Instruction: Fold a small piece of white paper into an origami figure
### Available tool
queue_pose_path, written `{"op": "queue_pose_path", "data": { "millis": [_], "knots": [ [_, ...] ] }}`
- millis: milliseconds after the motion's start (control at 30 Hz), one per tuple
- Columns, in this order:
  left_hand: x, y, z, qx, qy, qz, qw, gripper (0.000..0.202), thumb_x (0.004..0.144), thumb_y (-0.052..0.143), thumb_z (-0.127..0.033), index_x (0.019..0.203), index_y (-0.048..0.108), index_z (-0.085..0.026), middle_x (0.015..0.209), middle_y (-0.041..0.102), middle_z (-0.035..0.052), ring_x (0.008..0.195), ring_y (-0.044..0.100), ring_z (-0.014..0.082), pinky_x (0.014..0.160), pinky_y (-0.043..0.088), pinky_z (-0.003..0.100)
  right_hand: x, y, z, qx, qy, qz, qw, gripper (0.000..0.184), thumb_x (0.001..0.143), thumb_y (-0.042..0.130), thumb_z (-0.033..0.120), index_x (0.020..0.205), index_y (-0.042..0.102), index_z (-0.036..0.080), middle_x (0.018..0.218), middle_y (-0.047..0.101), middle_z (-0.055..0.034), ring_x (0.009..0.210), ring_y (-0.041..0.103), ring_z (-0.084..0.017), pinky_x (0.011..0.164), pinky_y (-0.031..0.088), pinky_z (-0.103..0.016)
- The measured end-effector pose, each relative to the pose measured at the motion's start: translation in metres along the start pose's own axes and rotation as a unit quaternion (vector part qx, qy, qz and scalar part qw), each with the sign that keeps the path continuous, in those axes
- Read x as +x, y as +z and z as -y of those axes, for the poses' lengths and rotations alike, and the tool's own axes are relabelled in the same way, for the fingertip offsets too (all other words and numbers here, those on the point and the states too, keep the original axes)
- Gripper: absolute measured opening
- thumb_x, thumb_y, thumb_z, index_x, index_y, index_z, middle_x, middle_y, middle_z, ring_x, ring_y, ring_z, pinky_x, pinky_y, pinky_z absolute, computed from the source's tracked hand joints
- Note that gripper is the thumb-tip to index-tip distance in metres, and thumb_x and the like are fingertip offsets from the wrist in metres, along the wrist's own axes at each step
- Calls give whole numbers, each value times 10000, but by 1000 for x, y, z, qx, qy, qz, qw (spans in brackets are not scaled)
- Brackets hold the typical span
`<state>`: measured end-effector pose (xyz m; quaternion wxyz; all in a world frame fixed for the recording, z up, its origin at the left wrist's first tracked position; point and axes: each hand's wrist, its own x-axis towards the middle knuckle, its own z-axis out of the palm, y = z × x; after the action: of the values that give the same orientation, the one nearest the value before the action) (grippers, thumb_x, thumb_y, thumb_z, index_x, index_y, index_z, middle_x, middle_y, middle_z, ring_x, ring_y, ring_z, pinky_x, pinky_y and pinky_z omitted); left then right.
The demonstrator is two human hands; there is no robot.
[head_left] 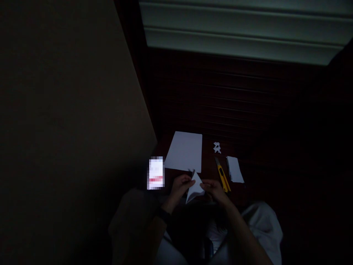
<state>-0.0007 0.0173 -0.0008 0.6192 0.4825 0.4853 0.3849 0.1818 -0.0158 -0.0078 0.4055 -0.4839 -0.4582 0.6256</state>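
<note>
A folded piece of white paper (195,188), roughly triangular with a pointed top, is held up between my two hands. My left hand (181,184) pinches its left side, thumb on the near face. On the right edge, my right hand (214,189) grips it between thumb and fingers. Just beyond the hands lies a larger white sheet (186,150), flat on the dark surface. A small dark object (191,171) shows at the sheet's near edge behind the folded paper; its kind is unclear. A yellow box cutter (222,176) lies close to my right hand, blade end pointing away.
A stack of small white paper pieces (235,170) sits right of the cutter. Several small folded white pieces (217,147) lie beyond it. A bright, blurred-out rectangle (156,173) is at the left. A plain wall (82,92) rises on the left; pale slats (234,35) are ahead. Light is dim.
</note>
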Motion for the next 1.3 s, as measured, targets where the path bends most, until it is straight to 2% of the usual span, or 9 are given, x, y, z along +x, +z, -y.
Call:
{"op": "queue_pose_path", "data": {
  "millis": [267,400,500,667,833,967,1033,1167,1300],
  "knots": [
    [0,0,2,-3,28,3,1000,297,666,635,-416,758,574,-140,676,609,20,524,529,107,441,358,188,1,0,-3,-8,4,-16,1000,505,697,597,492,1042,608,124,511,552,34,270,298,-26,276,212,-160],
    [-1,-1,4,-10,13,18,1000,313,637,657,-424,734,566,-141,622,582,0,477,500,96,414,339,187,-1,1,3,-7,8,-6,1000,501,716,575,505,1030,614,116,447,495,53,267,296,-33,277,218,-164],
    [-3,-3,4,1,7,49,999,303,624,672,-407,714,563,-139,585,557,-12,449,470,82,407,318,182,-2,3,7,-12,-4,-5,1000,523,744,553,496,1106,569,119,380,410,84,260,276,-41,272,203,-162],
    [-5,-7,-3,17,4,120,993,269,610,689,-359,702,567,-138,557,526,-26,447,437,68,424,295,178,-4,3,10,-13,-15,13,1000,583,757,565,444,1265,410,203,432,405,102,276,276,-37,277,215,-144],
    [-4,-9,-9,30,-13,175,984,217,562,709,-270,661,581,-126,578,540,-11,518,466,88,488,317,188,-5,-3,15,-11,-4,68,998,439,745,583,410,1118,526,184,482,439,84,310,318,-35,300,260,-141],
    [-3,-10,-12,35,-35,238,970,189,547,700,-223,673,597,-127,597,552,-12,550,479,97,516,327,194,-6,-10,23,7,44,131,990,526,674,669,333,1153,474,237,568,521,72,350,392,-41,328,299,-134],
    [-3,-12,-14,41,-43,262,963,189,538,701,-212,679,605,-131,606,556,-15,558,483,98,520,330,195,-5,-13,27,-1,69,177,982,484,601,724,295,1043,545,208,653,578,40,415,462,-56,358,332,-139],
    [0,-12,-15,73,-57,285,954,211,524,711,-227,696,622,-142,626,584,-10,575,509,113,525,345,202,1,-17,30,-78,115,252,958,360,509,772,278,814,637,142,594,588,32,428,467,-60,381,329,-143],
    [2,-12,-13,98,-49,307,945,215,529,715,-251,700,645,-141,630,607,3,584,533,125,533,363,208,5,-16,34,-154,104,289,939,293,506,769,310,711,677,121,536,568,36,421,438,-58,381,307,-150]
  ]
}}
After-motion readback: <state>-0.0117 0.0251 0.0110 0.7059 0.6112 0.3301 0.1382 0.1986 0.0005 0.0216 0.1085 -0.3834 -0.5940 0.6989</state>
